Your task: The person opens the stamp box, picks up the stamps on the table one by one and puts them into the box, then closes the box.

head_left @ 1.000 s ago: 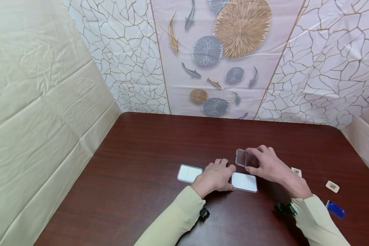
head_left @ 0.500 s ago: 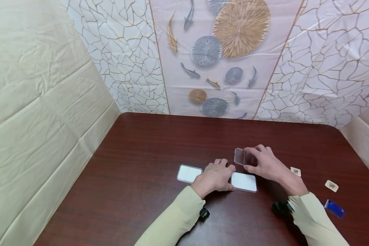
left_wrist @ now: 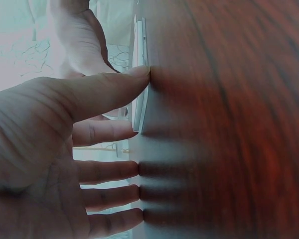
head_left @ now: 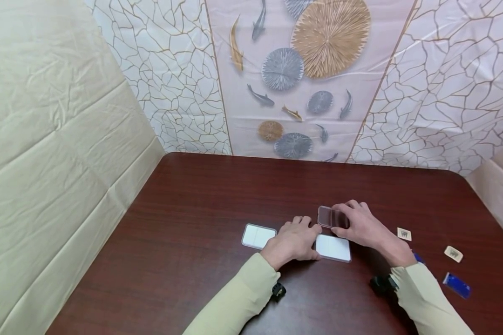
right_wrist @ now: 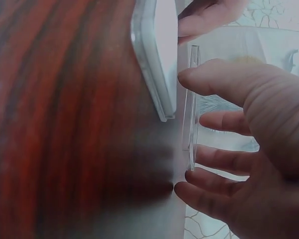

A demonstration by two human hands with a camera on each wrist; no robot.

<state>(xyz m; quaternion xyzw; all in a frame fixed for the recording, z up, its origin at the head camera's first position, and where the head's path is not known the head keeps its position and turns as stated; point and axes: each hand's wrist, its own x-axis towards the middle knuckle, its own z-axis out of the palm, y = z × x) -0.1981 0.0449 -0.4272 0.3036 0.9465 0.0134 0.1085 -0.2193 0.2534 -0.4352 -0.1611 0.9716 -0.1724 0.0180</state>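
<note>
Grip of left hand (head_left: 293, 241), thumb and forefinger on white case (head_left: 334, 248) at its 9 o'clock end, other fingers spread, half-closed pinch of right hand (head_left: 358, 224) on clear shell (head_left: 325, 217), at case's 12 o'clock.

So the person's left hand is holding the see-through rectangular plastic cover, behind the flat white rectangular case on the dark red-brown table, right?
Not the left hand: the head view shows the right hand holding the see-through rectangular plastic cover, behind the flat white rectangular case on the dark red-brown table.
</note>
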